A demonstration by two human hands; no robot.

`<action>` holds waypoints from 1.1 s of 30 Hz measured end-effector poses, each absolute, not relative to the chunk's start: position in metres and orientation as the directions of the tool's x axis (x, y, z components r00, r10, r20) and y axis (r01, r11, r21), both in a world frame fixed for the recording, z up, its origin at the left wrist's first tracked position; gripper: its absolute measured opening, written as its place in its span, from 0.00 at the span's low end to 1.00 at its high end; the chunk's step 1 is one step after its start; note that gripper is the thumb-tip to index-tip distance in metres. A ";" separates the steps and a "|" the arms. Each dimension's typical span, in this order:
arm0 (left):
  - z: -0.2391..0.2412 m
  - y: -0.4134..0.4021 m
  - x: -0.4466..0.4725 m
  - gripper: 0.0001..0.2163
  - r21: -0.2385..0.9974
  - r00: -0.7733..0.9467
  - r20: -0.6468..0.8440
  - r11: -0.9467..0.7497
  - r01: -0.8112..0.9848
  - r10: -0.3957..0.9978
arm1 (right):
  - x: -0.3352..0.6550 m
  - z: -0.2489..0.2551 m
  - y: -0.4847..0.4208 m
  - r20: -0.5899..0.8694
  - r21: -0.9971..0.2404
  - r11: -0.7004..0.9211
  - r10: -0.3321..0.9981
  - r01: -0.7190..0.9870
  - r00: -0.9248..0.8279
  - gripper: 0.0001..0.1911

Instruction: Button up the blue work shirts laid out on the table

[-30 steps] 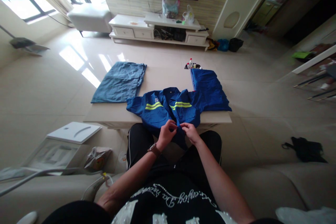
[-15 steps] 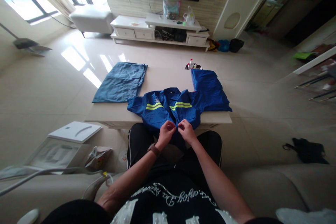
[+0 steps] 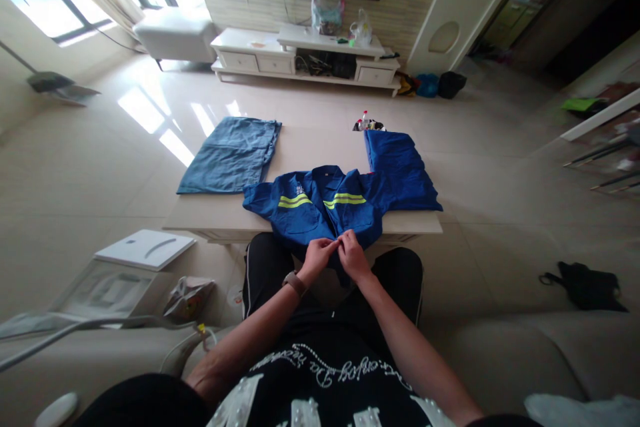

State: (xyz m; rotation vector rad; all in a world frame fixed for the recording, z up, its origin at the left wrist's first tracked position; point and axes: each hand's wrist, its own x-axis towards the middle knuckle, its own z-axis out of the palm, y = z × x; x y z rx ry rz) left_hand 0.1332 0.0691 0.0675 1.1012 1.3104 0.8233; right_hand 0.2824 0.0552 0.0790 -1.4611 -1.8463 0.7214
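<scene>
A blue work jacket (image 3: 300, 219) with yellow-and-grey reflective stripes lies front up on the table (image 3: 320, 147), its collar away from me and its lower part hanging over the near edge towards my lap. My left hand (image 3: 320, 256), with a watch on the wrist, pinches the jacket's front edge low down. My right hand (image 3: 352, 255) pinches the same edge right beside it, the fingertips of both hands touching. Whatever fastener lies between the fingers is too small to make out. The jacket's sleeve on the right runs up to folded blue cloth (image 3: 400, 163).
Folded lighter blue cloth (image 3: 230, 155) lies on the table's left end. Bottles with red caps (image 3: 365, 121) show beyond the far edge. A white box (image 3: 145, 249) and a bag (image 3: 189, 298) are at my left. A black bag (image 3: 585, 285) lies on the floor at right.
My hands have come closer together at the jacket's front edge, and the left fingers now reach against the right ones. The jacket lies almost as before.
</scene>
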 end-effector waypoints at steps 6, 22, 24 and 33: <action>0.053 0.067 0.137 0.16 0.937 0.101 -0.339 0.345 -0.049 0.935 | 0.286 0.081 0.057 0.182 -0.776 0.248 0.968 0.580 -0.171 0.08; 0.051 0.070 0.143 0.12 0.862 0.079 -0.434 0.439 -0.254 0.897 | 0.279 0.066 0.058 0.103 -0.886 0.067 0.993 0.459 0.054 0.05; 0.052 0.071 0.141 0.12 0.849 0.089 -0.440 0.446 -0.283 0.894 | 0.280 0.067 0.064 0.089 -0.896 0.064 0.995 0.439 0.036 0.04; 0.062 0.076 0.124 0.09 0.897 0.154 -0.342 0.371 -0.240 0.927 | 0.276 0.068 0.061 -0.005 -0.941 -0.018 0.999 0.339 0.038 0.13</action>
